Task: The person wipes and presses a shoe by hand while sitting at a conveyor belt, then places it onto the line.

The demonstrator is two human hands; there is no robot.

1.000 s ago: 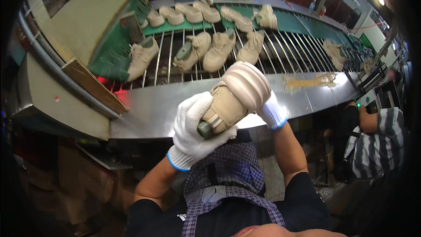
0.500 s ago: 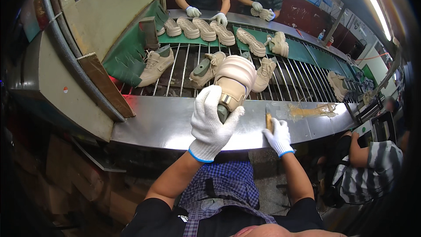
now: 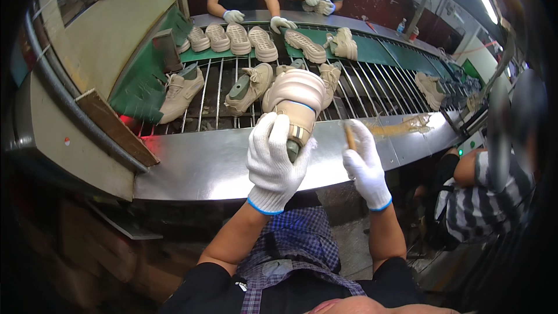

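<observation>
The left hand (image 3: 273,157) grips the shoe (image 3: 299,114) at the ledge (image 3: 197,171) and the right hand (image 3: 367,168) holds a tool (image 3: 349,137) clear of it, the sole (image 3: 297,87) apparently already on, the last (image 3: 292,150) still inside and the tool seemingly not yet applied

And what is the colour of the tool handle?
The tool handle is yellowish-brown; head view.

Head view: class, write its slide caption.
Gloved left hand holds a beige shoe, right hand a tan-handled tool, near more shoes.

Open gap between 2 hands (image 3: 273,160), shoes (image 3: 331,80) beyond
</observation>
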